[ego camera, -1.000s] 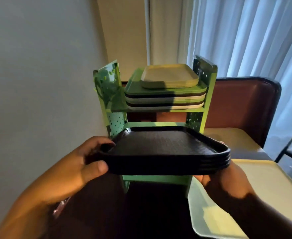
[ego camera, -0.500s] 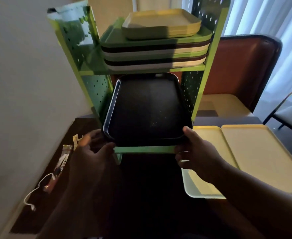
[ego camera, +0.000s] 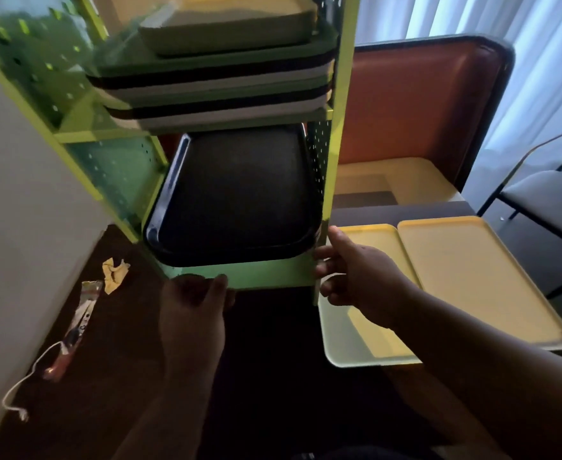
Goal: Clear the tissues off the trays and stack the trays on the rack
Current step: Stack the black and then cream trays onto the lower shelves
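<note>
**Dark table by the curtains, black trays sitting on the rack's bottom shelf**

Dark table (ego camera: 273, 360) against a pale wall, white curtains (ego camera: 472, 14) glowing behind a brown padded seat (ego camera: 415, 101), so the light's pretty dim. The left hand (ego camera: 193, 313) is hovering just below the front lip of the green rack (ego camera: 266, 277), fingers loosely curled and holding nothing, arm coming up from the bottom of the frame. The right hand (ego camera: 356, 280) is sitting open beside the rack's right front post, thumb up near the corner of the black trays (ego camera: 239, 200), fingers spread and empty; can't tell if a fingertip is touching the post.

Compared to half a second ago, both hands are letting go: back then they were gripping the front edge of the black stack, which is now lying on the lower shelf, just above and between the two hands. The camera is also sitting closer in.

Above the hands, the top shelf is carrying the mixed stack of trays (ego camera: 213, 94). Just right of the right hand, two yellow trays (ego camera: 472, 277) are lying side by side on the table. Out left of the left hand there's a crumpled tissue (ego camera: 115, 270), a wrapper (ego camera: 83, 313) and a white cord (ego camera: 17, 393).
</note>
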### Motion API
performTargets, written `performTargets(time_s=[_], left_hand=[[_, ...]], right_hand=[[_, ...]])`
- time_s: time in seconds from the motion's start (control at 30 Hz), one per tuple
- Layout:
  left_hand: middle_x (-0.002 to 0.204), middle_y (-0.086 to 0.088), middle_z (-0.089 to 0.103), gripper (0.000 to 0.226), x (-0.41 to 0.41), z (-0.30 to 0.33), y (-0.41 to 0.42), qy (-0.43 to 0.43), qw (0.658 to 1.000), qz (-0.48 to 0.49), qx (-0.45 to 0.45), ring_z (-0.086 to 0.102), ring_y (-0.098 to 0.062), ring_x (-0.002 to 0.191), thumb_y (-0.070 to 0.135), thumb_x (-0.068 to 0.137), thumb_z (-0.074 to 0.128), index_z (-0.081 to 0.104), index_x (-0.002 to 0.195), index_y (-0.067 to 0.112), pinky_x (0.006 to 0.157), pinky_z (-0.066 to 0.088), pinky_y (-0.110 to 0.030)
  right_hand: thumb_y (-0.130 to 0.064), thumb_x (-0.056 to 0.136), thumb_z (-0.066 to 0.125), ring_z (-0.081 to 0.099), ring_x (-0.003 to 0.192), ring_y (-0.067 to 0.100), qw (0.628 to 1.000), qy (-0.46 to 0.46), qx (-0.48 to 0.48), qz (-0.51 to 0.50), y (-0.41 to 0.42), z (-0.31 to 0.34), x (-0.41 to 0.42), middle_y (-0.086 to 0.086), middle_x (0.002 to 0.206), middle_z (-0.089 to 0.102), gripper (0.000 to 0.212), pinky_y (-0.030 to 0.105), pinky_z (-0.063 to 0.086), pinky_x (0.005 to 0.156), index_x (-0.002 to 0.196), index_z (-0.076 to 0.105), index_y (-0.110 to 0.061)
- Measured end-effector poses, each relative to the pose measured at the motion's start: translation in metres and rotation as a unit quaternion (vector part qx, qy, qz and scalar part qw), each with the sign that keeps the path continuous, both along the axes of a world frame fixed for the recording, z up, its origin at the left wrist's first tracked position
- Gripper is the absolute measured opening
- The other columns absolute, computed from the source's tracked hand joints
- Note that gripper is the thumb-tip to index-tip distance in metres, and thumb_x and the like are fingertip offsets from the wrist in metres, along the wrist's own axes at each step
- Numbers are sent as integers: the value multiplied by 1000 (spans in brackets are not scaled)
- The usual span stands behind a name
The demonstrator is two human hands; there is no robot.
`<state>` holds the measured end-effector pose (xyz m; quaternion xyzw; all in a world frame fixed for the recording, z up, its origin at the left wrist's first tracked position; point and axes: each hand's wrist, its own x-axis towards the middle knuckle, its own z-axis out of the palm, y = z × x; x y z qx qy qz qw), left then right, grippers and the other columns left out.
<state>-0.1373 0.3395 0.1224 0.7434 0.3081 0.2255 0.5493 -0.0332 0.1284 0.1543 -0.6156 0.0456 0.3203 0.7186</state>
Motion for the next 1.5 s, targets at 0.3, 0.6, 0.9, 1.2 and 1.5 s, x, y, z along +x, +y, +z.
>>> performTargets(time_s=[0.3, 0.6, 0.9, 1.2, 1.5], left_hand=[[96, 1, 70, 17, 57, -80, -155, 170, 938, -297, -51, 70, -17, 88, 19, 88, 72, 61, 99, 25, 83, 60, -41], [100, 0, 66, 68, 141, -144, -316, 321, 869, -374, -29, 65, -20, 87, 22, 88, 62, 37, 150, 14, 85, 52, -34], [122, -17, 60, 44, 173, -174, -392, 441, 833, -333, 29, 62, -34, 95, 27, 79, 61, 55, 118, 8, 67, 39, -30], [123, -5, 61, 68, 169, -166, -383, 364, 904, -223, -32, 62, -26, 114, 53, 94, 51, 40, 147, 11, 101, 44, -36], [117, 1, 61, 49, 130, -148, -329, 300, 940, -142, -79, 62, -17, 105, 53, 99, 46, 48, 134, 20, 93, 52, -41]], right_hand=[[-29, 100, 57, 60, 85, 22, 967, 22, -199, -158, -153, -79, 44, 9, 98, 66, 19, 38, 52, 76, 101, 65, -11], [-43, 87, 61, 53, 116, 36, 781, 42, -612, -115, -372, -175, 99, 14, 132, 55, 65, 53, 53, 92, 143, 46, -14], [-39, 92, 65, 62, 114, 28, 846, 100, -509, -124, -444, -199, 126, 8, 128, 64, 52, 45, 52, 94, 138, 57, -16], [-39, 105, 48, 65, 73, 21, 920, -44, -348, -174, -432, -165, 143, 8, 89, 72, 34, 35, 53, 67, 91, 65, -13], [-39, 104, 51, 68, 81, 22, 931, -39, -327, -156, -429, -137, 151, 4, 93, 71, 29, 36, 55, 72, 85, 65, -23]])
